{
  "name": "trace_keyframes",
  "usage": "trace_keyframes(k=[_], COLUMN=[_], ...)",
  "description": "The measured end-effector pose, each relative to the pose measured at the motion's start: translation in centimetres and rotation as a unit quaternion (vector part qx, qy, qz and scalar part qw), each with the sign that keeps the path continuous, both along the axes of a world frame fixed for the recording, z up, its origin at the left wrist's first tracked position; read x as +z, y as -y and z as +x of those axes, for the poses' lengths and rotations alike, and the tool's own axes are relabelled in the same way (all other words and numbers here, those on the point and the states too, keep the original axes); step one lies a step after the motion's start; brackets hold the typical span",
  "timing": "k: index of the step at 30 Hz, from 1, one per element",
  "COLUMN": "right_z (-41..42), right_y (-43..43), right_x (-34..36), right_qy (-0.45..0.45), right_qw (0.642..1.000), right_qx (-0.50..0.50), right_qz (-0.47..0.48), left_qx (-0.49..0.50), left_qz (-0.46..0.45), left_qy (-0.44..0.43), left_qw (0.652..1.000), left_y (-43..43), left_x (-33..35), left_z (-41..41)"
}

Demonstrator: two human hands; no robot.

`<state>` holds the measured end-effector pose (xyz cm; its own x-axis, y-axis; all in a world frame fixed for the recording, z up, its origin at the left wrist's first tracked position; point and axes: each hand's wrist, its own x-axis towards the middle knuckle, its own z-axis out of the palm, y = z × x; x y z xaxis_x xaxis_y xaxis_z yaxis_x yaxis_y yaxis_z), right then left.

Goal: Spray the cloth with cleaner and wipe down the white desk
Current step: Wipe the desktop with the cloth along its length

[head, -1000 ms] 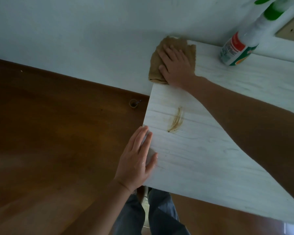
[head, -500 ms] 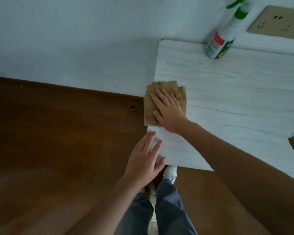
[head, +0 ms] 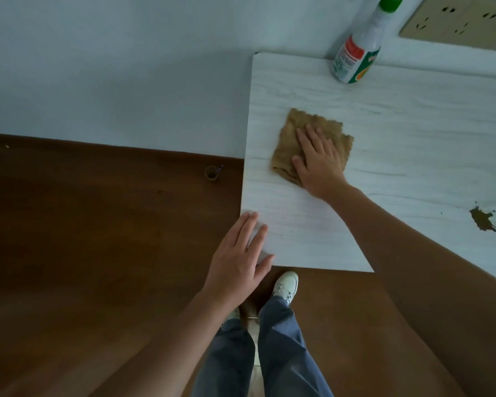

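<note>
- right hand [head: 317, 164] is flat on the tan cloth [head: 287, 147], fingers straight and a little spread, palm pressing it onto the white desk [head: 413, 138]. Not gripping it, just pushing down
- the cloth is bunched and wrinkly, and sits in the left part of the desk, a bit in from the left edge
- left hand [head: 238, 262] is at about 7 o'clock from the cloth, resting on the desk's near left corner. It's open with the fingers straight and holds nothing
- spray bottle [head: 355, 55] stands at about 1 o'clock from the cloth, at the back edge of the desk near the wall [head: 112, 67]. White body, red and green label, green top, nobody touching it
- there's a brown stain [head: 483, 220] with a few little splatter dots at about 4 o'clock from the cloth, well apart from it, over by the right side
- a beige wall outlet [head: 455, 22] is at about 2 o'clock from the bottle
- the dark wood floor [head: 83, 239] has a small round brown thing [head: 212, 173] on it at about 9 o'clock from the cloth, can't tell what it is
- blue trousers [head: 284, 353] and a white shoe [head: 285, 285] show at 6 o'clock, under the desk's front edge
</note>
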<state>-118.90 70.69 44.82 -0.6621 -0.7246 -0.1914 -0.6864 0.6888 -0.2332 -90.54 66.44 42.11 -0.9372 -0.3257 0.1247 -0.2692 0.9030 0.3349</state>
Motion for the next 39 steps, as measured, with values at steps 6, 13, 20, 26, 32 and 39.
trace_keyframes(k=[6, 13, 20, 26, 32, 39], right_z=[6.1, 3.7, -2.7, -1.0, 4.2, -2.3], right_y=[-2.2, -8.6, -3.5, -0.7, -9.4, -9.2], right_x=[0.0, 0.4, -0.4, -0.4, -0.1, -0.8], right_qy=[-0.003, 0.008, -0.023, -0.014, -0.005, -0.004], right_qw=[1.000, 0.977, 0.999, 0.997, 0.945, 0.938], right_qx=[0.009, 0.210, 0.043, 0.073, 0.327, 0.345], right_qz=[0.003, 0.024, 0.016, 0.030, 0.004, 0.005], left_qx=[-0.007, -0.007, 0.027, 0.055, 0.073, 0.092], left_qz=[0.005, 0.000, 0.016, -0.010, -0.007, -0.004], left_qy=[-0.003, 0.009, 0.039, 0.079, 0.096, 0.125], left_qw=[1.000, 1.000, 0.999, 0.995, 0.993, 0.988], left_y=[0.1, 0.1, -0.8, -1.6, -2.6, -2.8], left_x=[-0.4, 0.0, 0.1, 0.8, 2.0, 2.5], left_z=[0.1, 0.2, -0.2, -0.7, -1.4, -1.7])
